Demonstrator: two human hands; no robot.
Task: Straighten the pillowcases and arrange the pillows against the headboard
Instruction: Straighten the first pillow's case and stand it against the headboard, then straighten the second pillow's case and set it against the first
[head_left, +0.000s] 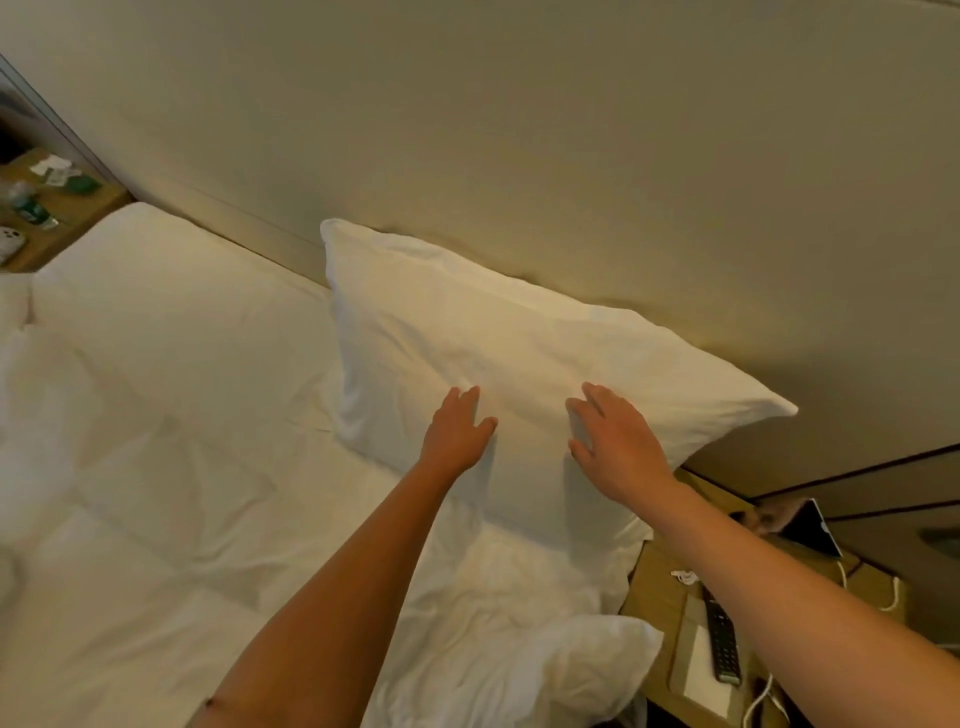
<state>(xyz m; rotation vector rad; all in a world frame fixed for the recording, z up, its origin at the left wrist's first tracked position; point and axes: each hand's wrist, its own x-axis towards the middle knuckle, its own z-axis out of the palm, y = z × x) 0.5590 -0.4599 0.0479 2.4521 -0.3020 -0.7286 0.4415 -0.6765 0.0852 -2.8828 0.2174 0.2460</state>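
Note:
A white pillow (493, 332) stands propped against the beige padded headboard (571, 156) on the right side of the bed. My left hand (457, 428) lies flat on its lower face, fingers spread. My right hand (615, 441) rests open on the pillow a little to the right, fingers apart, holding nothing. A second white pillow (171, 306) lies flat at the bed's left side, near the headboard. The pillowcase under my hands shows soft creases.
A rumpled white duvet (208, 519) covers the bed. A wooden nightstand (665, 597) at the right holds a remote control (719, 639), a tablet (810, 525) and white cables. Another nightstand (67, 218) at far left carries bottles and small items.

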